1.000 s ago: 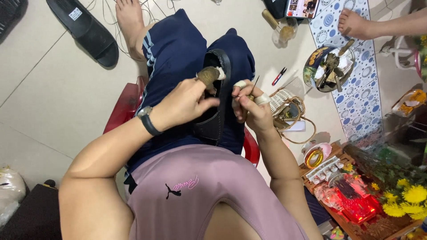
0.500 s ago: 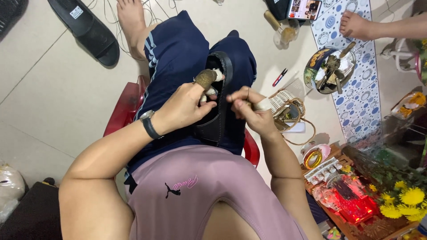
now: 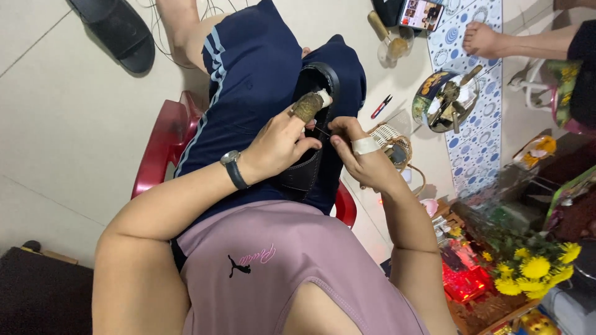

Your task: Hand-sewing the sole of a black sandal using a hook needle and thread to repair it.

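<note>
Step in hand, as I read it: hand-stitching a black shoe (image 3: 307,167) that lies across the lap on the navy shorts (image 3: 248,80), above the red chair (image 3: 155,155).

Left hand (image 3: 279,146) is clamped over the shoe's upper, fingers curled tight, pinning it down. The index finger wears a worn brown thimble (image 3: 308,105) with a white tip, held at the shoe's opening.

Right hand (image 3: 360,152) is pinched narrow just right of the shoe, thumb and forefinger closed on what looks like a thin needle or thread (image 3: 321,131); too fine to tell which. White tape (image 3: 365,146) wraps one finger.

Next move probably calls for a firm hold on the shoe and a straight pull or push of the needle through the edge, thimble backing it.

Containers, on the floor to the right:
- Round tin (image 3: 444,99) on the blue patterned mat (image 3: 478,142): holds tools, handles sticking out.
- Small woven basket (image 3: 391,139) beside the right wrist: a dark round item inside, unclear.
- Glass jar (image 3: 394,49) further up: yellowish contents.

Red clippers (image 3: 380,107) lie loose between jar and basket.
</note>
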